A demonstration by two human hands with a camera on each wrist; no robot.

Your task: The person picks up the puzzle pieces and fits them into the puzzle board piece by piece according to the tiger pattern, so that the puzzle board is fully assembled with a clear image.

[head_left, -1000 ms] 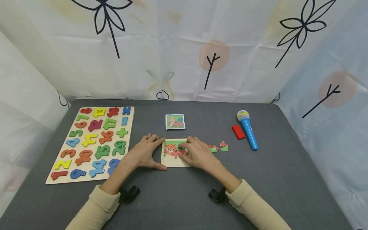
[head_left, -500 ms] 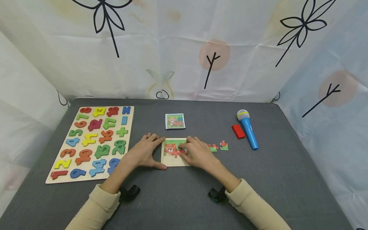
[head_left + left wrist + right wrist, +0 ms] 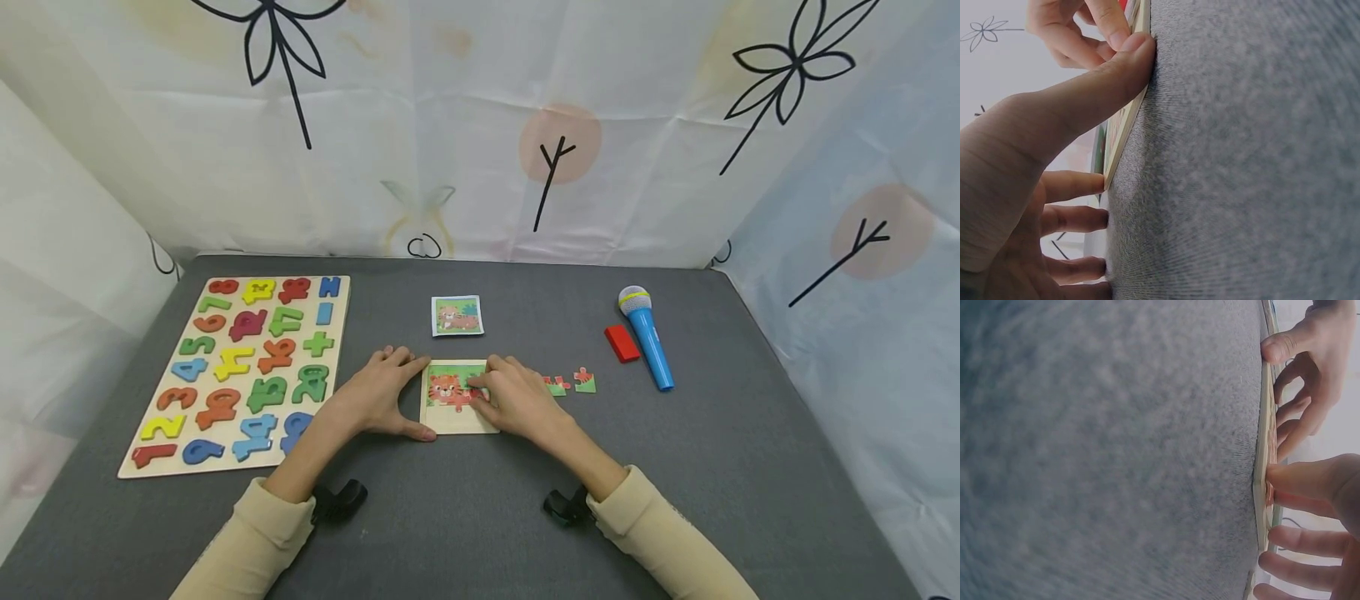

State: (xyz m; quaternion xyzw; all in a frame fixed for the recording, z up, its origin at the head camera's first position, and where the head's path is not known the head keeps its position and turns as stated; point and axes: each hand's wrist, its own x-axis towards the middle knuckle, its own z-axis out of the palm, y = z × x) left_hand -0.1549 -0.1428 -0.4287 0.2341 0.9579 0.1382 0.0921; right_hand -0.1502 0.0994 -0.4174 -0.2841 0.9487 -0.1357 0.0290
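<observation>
Spread left hand (image 3: 378, 396), curved right hand (image 3: 519, 400) touch puzzle (image 3: 457, 423)

dark grey table (image 3: 750, 450) | creased white fabric walls (image 3: 465, 108) | black flower prints (image 3: 797, 63)

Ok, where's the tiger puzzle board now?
In the head view, the puzzle board lies on the table below centre, the left hand at its left edge, the right hand over its right side, the picture card beyond it.
</observation>
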